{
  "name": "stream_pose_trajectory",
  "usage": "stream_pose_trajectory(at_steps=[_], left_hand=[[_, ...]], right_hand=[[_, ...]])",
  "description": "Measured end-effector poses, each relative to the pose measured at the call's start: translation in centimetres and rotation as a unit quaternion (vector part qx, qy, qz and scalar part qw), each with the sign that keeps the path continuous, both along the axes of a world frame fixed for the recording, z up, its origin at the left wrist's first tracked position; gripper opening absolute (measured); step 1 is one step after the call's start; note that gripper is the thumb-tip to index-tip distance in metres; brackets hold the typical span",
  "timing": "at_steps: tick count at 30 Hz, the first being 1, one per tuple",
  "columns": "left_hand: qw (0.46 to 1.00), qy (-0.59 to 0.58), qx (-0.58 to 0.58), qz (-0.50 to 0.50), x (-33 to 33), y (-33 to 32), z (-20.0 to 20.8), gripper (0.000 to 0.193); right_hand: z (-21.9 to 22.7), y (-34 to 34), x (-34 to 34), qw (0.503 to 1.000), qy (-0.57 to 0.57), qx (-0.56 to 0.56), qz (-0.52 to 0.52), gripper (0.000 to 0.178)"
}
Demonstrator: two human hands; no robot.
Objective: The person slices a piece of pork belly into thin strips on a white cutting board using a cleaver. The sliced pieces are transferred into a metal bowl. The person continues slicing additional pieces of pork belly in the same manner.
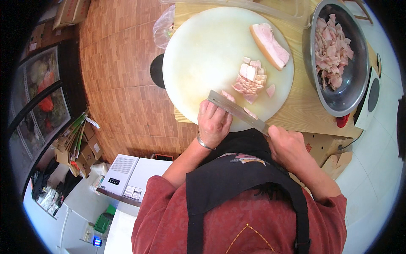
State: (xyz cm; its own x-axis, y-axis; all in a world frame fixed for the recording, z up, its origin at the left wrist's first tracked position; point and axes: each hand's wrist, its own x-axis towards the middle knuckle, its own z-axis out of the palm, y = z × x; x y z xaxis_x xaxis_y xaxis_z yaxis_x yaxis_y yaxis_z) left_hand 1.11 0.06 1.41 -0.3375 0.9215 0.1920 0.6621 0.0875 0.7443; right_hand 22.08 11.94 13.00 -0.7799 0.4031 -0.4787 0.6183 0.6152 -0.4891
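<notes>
Steel knife [239, 112], slanted across the near edge of a round white board [190, 55]. Right hand [287, 146] is closed round its handle. Left hand [215, 122] sits by the blade's far end, fingers bent; cannot tell whether they pinch anything, the undersides being hidden.

Meat: diced pieces [250, 82] grouped right of the board's middle, a few stray bits by the blade; one uncut slab [270, 44] apart, near the board's upper right. More chopped meat [332, 51] fills part of a metal bowl [359, 72] to the right on the wooden table [306, 111].

On doing the cutting well: left fingertips look close to the steel, so best tucked back, knuckles guiding the flat. Steady strokes, even cubes, loose bits gathered before each cut. Board overhangs the table at left; pressing over the supported part seems safer.

Writing: two small pale labels [133, 193] on a white appliance [120, 171] at lower left; red print on a carton [323, 146] under the table. Too small to read; no brand noted.
</notes>
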Motion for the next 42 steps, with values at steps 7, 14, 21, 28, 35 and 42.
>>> stream_pose_trajectory(at_steps=[7,14,21,28,35,42], left_hand=[[1.000,-0.027,-0.002,0.008,0.1,0.1,0.2,0.039],[0.999,-0.036,-0.013,0.018,0.0,0.3,0.3,0.032],[0.999,-0.034,0.002,0.021,0.2,0.0,0.5,0.027],[1.000,-0.020,0.018,0.014,0.2,-0.7,-0.4,0.031],[0.999,-0.022,-0.027,0.005,0.2,-0.6,0.0,0.039],[0.999,-0.027,-0.007,0.021,0.2,-0.2,0.2,0.037]], right_hand=[[-2.5,-0.3,-2.8,1.000,0.016,0.001,-0.003,0.014],[-2.9,-0.5,-1.5,1.000,0.013,-0.001,-0.002,0.016],[-6.6,0.4,-6.6,0.996,0.056,-0.027,-0.069,0.015],[-2.8,0.3,-0.8,0.998,0.026,-0.032,-0.038,0.014],[0.2,-0.2,-0.1,1.000,-0.002,-0.013,-0.006,0.013],[-1.9,-0.4,-2.9,1.000,0.027,-0.001,-0.007,0.015]])
